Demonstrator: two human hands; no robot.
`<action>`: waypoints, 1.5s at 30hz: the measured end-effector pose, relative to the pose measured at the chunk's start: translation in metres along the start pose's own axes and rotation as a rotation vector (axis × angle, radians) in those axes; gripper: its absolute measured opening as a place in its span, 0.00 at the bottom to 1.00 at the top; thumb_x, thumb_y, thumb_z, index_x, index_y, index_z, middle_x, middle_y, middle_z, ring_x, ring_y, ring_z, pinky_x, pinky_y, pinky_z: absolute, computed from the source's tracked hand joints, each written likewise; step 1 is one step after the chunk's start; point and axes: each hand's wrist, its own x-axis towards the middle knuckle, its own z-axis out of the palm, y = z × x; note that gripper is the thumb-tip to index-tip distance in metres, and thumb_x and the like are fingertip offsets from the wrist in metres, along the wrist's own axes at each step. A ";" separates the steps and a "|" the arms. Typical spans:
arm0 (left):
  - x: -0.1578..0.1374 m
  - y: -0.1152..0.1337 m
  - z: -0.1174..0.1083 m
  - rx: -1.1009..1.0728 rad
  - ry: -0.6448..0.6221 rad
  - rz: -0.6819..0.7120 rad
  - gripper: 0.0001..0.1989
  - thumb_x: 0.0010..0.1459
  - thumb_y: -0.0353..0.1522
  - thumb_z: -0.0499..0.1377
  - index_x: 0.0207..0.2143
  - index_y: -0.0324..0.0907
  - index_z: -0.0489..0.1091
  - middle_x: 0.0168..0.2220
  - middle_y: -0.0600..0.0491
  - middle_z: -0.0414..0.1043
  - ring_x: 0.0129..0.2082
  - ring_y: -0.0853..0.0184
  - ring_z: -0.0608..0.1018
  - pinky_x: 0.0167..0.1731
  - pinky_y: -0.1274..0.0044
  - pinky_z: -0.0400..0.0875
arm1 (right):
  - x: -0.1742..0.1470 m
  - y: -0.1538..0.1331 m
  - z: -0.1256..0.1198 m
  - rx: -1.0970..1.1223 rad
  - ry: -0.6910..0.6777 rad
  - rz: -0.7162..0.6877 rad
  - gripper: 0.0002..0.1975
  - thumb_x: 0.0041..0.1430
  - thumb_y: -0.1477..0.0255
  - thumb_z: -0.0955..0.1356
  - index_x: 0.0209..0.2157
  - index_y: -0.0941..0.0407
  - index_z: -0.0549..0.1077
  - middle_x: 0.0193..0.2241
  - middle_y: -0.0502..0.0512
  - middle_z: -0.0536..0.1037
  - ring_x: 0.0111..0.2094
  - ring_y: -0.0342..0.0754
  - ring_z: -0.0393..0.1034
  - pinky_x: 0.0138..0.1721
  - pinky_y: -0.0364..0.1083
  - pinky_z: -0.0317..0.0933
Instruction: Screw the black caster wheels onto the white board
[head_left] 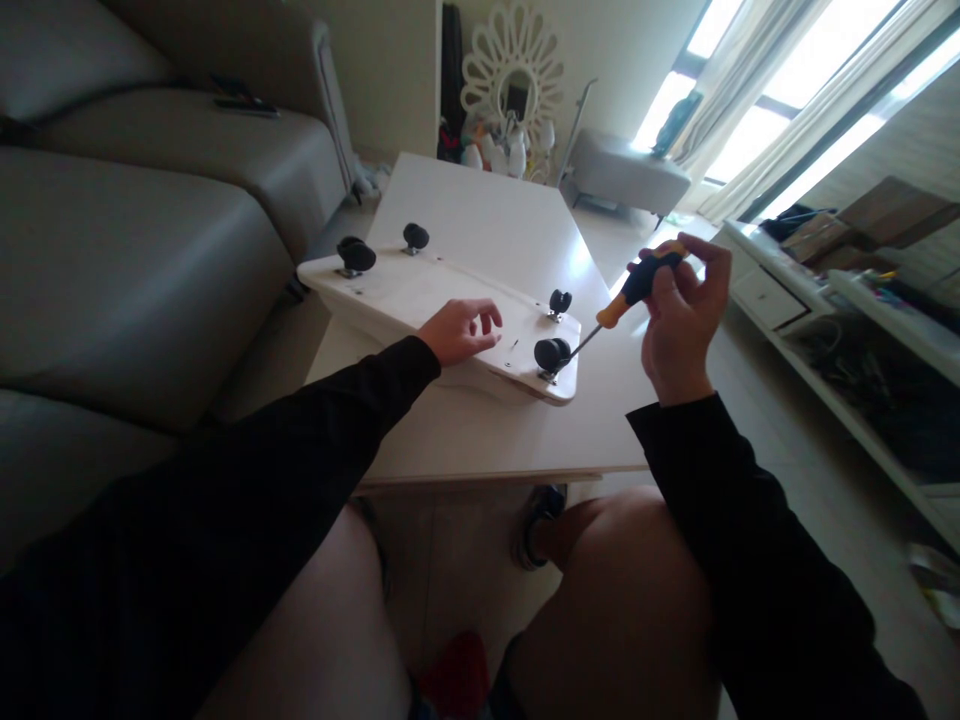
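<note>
A white board (442, 290) lies across the table with black caster wheels fixed at its corners. My right hand (686, 320) grips a screwdriver (626, 290) by its black and yellow handle. The shaft slants down to the left, its tip at the near right caster (551, 354); whether it sits in a screw is too small to tell. Resting over the board's near edge, my left hand (463, 332) has loosely curled fingers, apart from one another, with nothing in them. A small dark screw-like piece (515, 344) lies on the board between that hand and the caster.
The white table (480, 205) stretches away in front of my knees. A grey sofa (127, 290) flanks it on the left. On the right stands a white cabinet (795, 310) with boxes on top. A grey bench (626, 170) and a round white mirror (514, 60) are at the back.
</note>
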 end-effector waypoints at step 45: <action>0.000 -0.002 0.001 0.015 -0.006 0.010 0.08 0.57 0.33 0.63 0.37 0.38 0.75 0.31 0.52 0.76 0.25 0.72 0.71 0.28 0.77 0.65 | 0.003 -0.010 0.004 -0.046 0.071 -0.031 0.22 0.46 0.71 0.79 0.42 0.48 0.71 0.34 0.43 0.74 0.33 0.42 0.70 0.40 0.49 0.70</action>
